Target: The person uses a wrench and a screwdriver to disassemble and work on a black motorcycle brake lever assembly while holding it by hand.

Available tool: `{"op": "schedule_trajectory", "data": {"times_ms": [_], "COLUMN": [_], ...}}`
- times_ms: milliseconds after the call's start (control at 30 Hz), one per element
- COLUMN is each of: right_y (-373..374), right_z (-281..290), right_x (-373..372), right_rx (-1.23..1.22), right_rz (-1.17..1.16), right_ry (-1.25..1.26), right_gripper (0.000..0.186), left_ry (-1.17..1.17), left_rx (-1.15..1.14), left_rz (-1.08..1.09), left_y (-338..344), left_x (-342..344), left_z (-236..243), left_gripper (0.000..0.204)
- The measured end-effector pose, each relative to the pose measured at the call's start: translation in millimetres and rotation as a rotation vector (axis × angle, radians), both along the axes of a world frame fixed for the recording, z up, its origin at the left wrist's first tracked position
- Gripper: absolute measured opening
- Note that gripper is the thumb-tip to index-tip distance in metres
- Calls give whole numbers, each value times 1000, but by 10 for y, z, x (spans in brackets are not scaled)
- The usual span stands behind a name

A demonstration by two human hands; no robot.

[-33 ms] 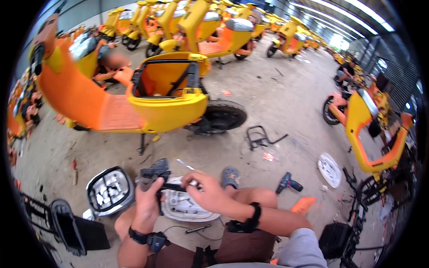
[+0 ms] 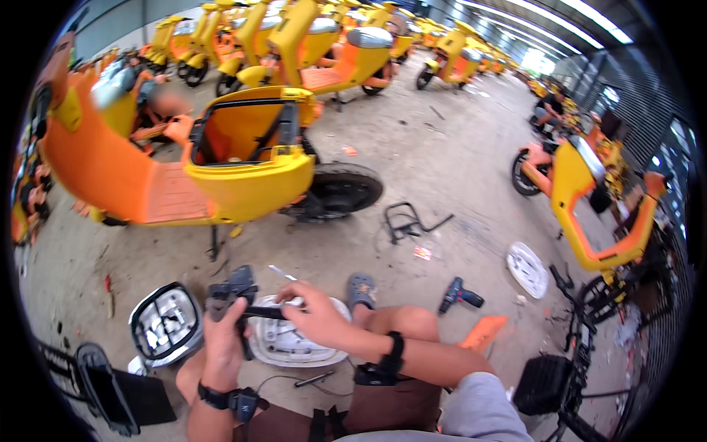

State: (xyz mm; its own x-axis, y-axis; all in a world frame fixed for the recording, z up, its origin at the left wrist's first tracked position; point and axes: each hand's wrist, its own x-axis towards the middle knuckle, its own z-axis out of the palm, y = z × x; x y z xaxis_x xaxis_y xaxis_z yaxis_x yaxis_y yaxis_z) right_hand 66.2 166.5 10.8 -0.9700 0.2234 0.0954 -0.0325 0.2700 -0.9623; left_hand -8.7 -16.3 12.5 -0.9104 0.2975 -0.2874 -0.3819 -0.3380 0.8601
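Two bare hands meet at a slender, straight black bar (image 2: 264,312), held above the upper left edge of a white, rounded plastic shell (image 2: 298,353) that lies on the grey concrete floor (image 2: 471,184) between the person's legs. At the bar's left end, by the left hand, sits a blocky dark-grey component (image 2: 234,283); whether the two form one piece cannot be told. The chief hazard, as judged from this posture, is a slip: should the right fingertips lose their small hold under strain, the bar could spring aside or drop across the shell's upper left edge and mark it. Uneven force between the hands might also twist or crack the bar where it meets the component. The left hand (image 2: 223,335) is curled closed around the component, thumb raised, although its hidden fingers cannot be traced. The right hand (image 2: 318,313) is narrowed to a pinch at the bar's right end, the remaining fingers loosely bent. Just beyond the shell's lower edge lies a slim, dark, pen-shaped tool (image 2: 314,379); past its left edge rests a silvery-white, black-rimmed casing (image 2: 168,324), hollow side up.
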Motion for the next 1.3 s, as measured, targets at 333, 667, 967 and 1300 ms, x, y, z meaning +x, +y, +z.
{"op": "schedule_trajectory", "data": {"times_ms": [333, 667, 967, 1300], "right_y": [-145, 32, 185, 210], "right_z": [-211, 120, 38, 89], "right_x": [-38, 134, 266, 311], "right_rx": [380, 190, 148, 10], "right_rz": [146, 98, 124, 114], "right_ry": [41, -2, 113, 78], "right_gripper": [32, 29, 31, 32], "left_ry": [22, 97, 161, -131], "left_rx": [-31, 41, 112, 192], "left_rz": [-30, -127, -146, -20], "left_y": [156, 68, 67, 102], "left_x": [65, 4, 96, 54], "left_z": [65, 70, 4, 212], "left_gripper": [15, 34, 45, 48]}}
